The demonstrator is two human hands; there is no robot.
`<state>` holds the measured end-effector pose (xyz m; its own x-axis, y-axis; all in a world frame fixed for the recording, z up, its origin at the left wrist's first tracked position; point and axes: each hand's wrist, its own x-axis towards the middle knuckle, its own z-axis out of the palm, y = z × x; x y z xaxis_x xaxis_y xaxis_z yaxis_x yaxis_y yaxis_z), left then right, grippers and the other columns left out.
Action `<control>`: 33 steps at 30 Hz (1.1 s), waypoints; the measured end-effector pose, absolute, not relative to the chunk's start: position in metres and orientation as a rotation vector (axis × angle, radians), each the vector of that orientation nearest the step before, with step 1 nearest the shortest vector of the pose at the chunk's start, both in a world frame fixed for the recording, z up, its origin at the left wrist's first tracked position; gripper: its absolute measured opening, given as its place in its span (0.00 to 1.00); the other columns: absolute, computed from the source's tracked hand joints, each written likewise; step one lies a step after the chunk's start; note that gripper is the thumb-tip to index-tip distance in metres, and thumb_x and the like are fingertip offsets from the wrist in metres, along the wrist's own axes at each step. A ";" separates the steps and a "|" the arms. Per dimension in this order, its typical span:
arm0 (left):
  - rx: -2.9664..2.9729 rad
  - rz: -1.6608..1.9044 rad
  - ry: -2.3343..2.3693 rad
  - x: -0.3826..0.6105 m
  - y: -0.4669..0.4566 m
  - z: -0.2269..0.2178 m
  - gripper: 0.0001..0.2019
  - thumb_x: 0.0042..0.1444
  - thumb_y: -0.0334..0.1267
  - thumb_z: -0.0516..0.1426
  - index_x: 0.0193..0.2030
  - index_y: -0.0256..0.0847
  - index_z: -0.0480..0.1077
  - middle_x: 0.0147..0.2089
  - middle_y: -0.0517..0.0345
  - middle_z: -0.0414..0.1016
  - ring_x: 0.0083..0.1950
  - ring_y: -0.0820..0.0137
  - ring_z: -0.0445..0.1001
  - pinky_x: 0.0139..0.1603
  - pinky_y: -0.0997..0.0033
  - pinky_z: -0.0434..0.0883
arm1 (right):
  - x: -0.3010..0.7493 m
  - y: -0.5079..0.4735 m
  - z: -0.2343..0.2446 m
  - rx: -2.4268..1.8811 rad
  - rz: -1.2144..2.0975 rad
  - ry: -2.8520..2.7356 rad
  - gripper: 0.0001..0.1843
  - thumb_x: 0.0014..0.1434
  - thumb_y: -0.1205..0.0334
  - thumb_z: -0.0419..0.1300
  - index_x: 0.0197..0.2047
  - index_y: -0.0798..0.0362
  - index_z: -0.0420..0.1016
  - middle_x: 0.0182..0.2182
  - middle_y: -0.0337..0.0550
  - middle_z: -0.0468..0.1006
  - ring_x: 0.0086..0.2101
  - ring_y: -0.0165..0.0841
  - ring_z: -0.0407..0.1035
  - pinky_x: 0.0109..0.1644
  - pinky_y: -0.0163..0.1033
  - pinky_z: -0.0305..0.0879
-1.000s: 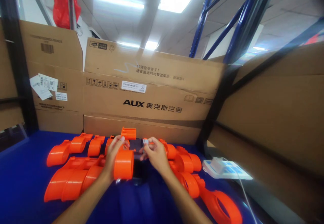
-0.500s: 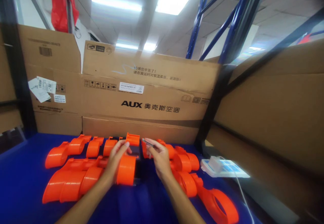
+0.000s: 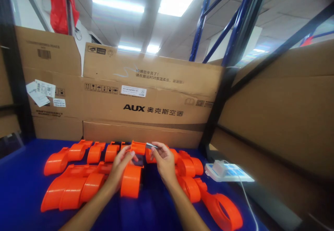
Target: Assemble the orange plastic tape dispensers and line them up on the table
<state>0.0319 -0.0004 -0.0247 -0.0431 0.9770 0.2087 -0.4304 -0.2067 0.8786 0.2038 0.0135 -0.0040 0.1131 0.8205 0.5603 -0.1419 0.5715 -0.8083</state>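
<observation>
My left hand [image 3: 124,161] is closed on an orange plastic part [image 3: 138,147], gripping it by its narrow upper section. A wide orange ring [image 3: 131,181] hangs just below that hand; whether it belongs to the same piece is partly hidden by my fingers. Between the thumb and fingers of my right hand [image 3: 164,159] is a small flat metal piece [image 3: 150,145]. Its left end meets the right end of the orange part; I cannot tell whether it goes inside. A dark patch [image 3: 139,159] shows behind the held part.
Several similar orange parts [image 3: 74,191] lie in rows on the blue table surface [image 3: 21,168], with more at right [image 3: 221,212]. A white power strip [image 3: 229,172] with a plug and cable sits at right. Cardboard [image 3: 104,132] walls the back, beside a dark post [image 3: 217,112].
The metal piece in my right hand has come against the orange part's end; before, a small gap parted them. The orange part has tilted slightly in my left hand.
</observation>
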 end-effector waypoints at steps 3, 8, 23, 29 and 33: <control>1.053 1.508 0.719 0.032 0.000 -0.027 0.30 0.50 0.50 0.65 0.57 0.39 0.67 0.31 0.58 0.78 0.28 0.71 0.71 0.30 0.73 0.63 | 0.207 0.014 -0.004 -0.709 0.761 -1.277 0.15 0.56 0.55 0.67 0.45 0.52 0.77 0.28 0.39 0.77 0.25 0.29 0.68 0.31 0.35 0.68; 1.084 1.468 0.688 0.031 0.000 -0.029 0.30 0.53 0.49 0.64 0.59 0.38 0.66 0.32 0.56 0.79 0.28 0.72 0.71 0.30 0.74 0.63 | 0.211 0.014 -0.006 -0.774 0.735 -1.315 0.15 0.56 0.54 0.67 0.44 0.52 0.78 0.32 0.43 0.80 0.28 0.31 0.70 0.31 0.35 0.68; 1.073 1.463 0.782 0.028 0.005 -0.031 0.31 0.50 0.54 0.64 0.57 0.38 0.68 0.29 0.57 0.78 0.25 0.73 0.69 0.27 0.75 0.62 | 0.206 0.014 -0.012 -0.797 0.732 -1.362 0.18 0.56 0.53 0.67 0.48 0.52 0.78 0.36 0.45 0.81 0.30 0.33 0.72 0.30 0.35 0.68; 0.997 1.508 0.792 0.029 0.003 -0.029 0.35 0.46 0.57 0.65 0.57 0.38 0.66 0.28 0.57 0.78 0.24 0.71 0.71 0.27 0.74 0.63 | 0.211 0.012 -0.008 -0.829 0.641 -1.237 0.18 0.56 0.51 0.65 0.46 0.53 0.78 0.38 0.47 0.80 0.31 0.34 0.72 0.28 0.35 0.67; 0.973 1.526 0.798 0.029 0.003 -0.027 0.37 0.46 0.58 0.64 0.58 0.38 0.65 0.28 0.56 0.78 0.24 0.70 0.71 0.26 0.73 0.64 | 0.212 0.010 -0.007 -0.855 0.615 -1.278 0.16 0.56 0.50 0.65 0.41 0.53 0.81 0.34 0.46 0.81 0.28 0.34 0.71 0.26 0.36 0.66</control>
<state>0.0291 0.0026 -0.0271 -0.0584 0.9854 0.1597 -0.4314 -0.1691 0.8862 0.2121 0.0099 -0.0074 0.2037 0.8026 0.5607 0.0622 0.5609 -0.8255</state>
